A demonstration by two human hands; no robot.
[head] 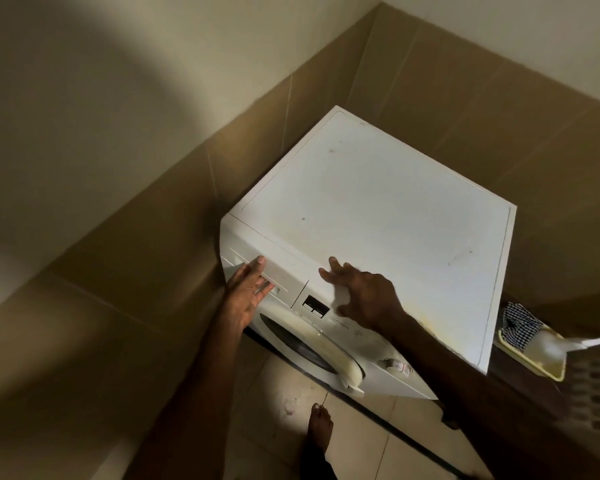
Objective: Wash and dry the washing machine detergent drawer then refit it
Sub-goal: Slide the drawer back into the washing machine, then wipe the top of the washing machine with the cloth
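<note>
Detergent drawer (257,271): seated flush in washing machine (378,209) front, upper left corner. Left hand (248,294) flat on drawer face, fingers straight. Right hand (364,299) spread, bracing machine top. Likely light rigid plastic, slippery when wet; grip at front recess.

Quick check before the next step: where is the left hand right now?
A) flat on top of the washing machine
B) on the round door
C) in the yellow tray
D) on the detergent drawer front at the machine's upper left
D: the left hand lies with straight fingers against the detergent drawer front, which sits flush in the washing machine; the right hand rests spread at the top's front edge.
</note>
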